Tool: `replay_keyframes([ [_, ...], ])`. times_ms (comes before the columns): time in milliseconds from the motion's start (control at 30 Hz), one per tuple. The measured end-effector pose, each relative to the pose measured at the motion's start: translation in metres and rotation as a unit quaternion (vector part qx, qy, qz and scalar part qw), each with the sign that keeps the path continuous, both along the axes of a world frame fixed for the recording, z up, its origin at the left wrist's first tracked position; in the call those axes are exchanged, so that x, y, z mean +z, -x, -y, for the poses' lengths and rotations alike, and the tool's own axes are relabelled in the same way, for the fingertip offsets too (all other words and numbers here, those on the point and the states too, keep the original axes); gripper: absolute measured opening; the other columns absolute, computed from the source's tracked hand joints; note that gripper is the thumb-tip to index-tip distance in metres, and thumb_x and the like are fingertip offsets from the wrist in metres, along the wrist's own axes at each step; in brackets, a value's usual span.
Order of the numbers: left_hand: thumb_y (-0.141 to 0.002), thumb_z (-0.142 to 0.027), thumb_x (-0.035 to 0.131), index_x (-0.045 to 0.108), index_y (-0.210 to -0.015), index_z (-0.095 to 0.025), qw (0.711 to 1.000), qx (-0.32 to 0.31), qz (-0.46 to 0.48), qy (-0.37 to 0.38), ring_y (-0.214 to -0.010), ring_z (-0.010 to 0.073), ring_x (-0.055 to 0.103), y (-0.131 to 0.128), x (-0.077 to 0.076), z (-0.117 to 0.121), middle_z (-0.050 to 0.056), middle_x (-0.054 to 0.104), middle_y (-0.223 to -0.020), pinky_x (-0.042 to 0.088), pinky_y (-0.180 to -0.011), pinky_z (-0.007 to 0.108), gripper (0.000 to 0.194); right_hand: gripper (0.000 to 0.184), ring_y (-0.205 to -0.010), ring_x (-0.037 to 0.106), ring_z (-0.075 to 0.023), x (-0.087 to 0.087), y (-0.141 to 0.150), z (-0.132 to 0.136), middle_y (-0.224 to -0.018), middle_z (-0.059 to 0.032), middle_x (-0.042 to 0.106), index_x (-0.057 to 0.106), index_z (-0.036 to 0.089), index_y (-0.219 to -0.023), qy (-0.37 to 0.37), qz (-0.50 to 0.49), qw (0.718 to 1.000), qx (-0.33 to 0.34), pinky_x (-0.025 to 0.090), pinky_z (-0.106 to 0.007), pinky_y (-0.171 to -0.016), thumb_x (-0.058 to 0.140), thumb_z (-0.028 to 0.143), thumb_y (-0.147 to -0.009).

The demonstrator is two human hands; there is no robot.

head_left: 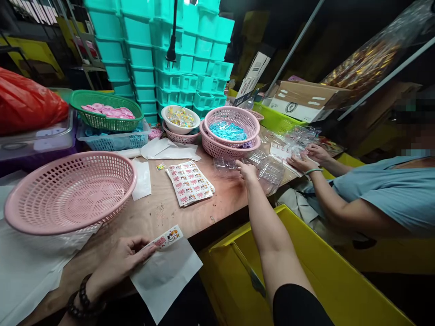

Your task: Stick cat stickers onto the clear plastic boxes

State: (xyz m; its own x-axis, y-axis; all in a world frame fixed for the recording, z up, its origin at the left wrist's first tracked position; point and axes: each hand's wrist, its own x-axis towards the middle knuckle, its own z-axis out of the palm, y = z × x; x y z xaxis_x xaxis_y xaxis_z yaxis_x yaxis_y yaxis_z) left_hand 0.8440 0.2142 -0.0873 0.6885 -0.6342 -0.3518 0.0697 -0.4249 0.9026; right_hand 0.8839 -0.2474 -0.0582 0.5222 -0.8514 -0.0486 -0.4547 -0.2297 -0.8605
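a sticker strip (168, 238), best kept uncreased, is pinched in the left hand (118, 260)'s grip at the near desk (142, 222) edge; whether clear packaging (270, 171) by the right hand (247, 171) is gripped cannot be told.

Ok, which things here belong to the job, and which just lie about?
Likely the job:
white paper with printed strip, in the left hand
clear plastic packs, by the right hand
printed sheets

Apparently just lying about:
red bag
teal bins
black plug
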Motion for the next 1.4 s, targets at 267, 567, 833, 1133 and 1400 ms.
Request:
replay_keyframes([
  [267,-0.073,-0.062,0.072,0.077,-0.085,-0.015,0.998,0.039,-0.037,0.028,-0.06,0.0131,0.055,-0.005,0.0,0.009,0.004,0.071,-0.073,0.042,-0.053,0.021,0.049,0.024,-0.077,0.064,-0.0124,-0.013,0.011,-0.004,-0.096,-0.0034,0.066,0.063,0.013,-0.106,-0.245,0.066,0.966,0.039,0.057,-0.029,-0.068,0.059,0.034,-0.096],
  [567,-0.073,-0.059,0.075,0.077,-0.092,-0.014,0.994,0.036,-0.076,0.074,-0.073,0.0189,0.065,-0.004,-0.008,0.003,0.008,0.076,-0.085,0.051,-0.066,0.026,0.049,0.013,-0.07,0.068,-0.0171,-0.016,0.028,-0.047,-0.071,-0.0045,0.07,0.058,0.019,-0.078,-0.174,0.125,0.969,0.122,0.051,-0.028,-0.061,0.058,0.026,-0.089],
  [833,-0.075,-0.059,0.071,0.078,-0.087,-0.014,0.999,0.001,-0.048,0.021,-0.067,0.016,0.062,0.008,0.009,-0.021,0.007,0.075,-0.08,0.046,-0.058,0.023,0.047,0.012,-0.094,0.063,-0.0219,-0.044,0.053,-0.175,-0.088,-0.0073,0.074,0.072,0.02,-0.091,0.118,0.112,0.918,0.361,0.037,-0.04,-0.099,0.066,0.028,-0.084],
  [1133,-0.085,-0.046,0.063,0.078,-0.089,-0.014,0.998,-0.027,0.057,-0.021,-0.062,0.012,0.056,0.012,0.022,-0.037,0.004,0.072,-0.074,0.038,-0.054,0.02,0.036,0.038,-0.112,0.057,-0.03,-0.07,0.055,-0.239,-0.114,-0.018,0.069,0.06,0.01,-0.129,0.528,-0.003,0.643,0.555,0.044,-0.046,-0.094,0.046,0.011,-0.093],
  [1400,-0.089,-0.045,0.059,0.077,-0.084,-0.014,0.989,-0.087,0.11,-0.038,-0.059,0.0106,0.058,0.002,0.025,-0.034,0.002,0.072,-0.069,0.04,-0.057,0.019,0.036,0.038,-0.095,0.065,-0.0202,-0.012,0.097,-0.247,-0.112,-0.0086,0.069,0.061,0.024,-0.127,0.07,0.047,0.811,0.58,0.055,-0.033,-0.078,0.059,0.036,-0.092],
])
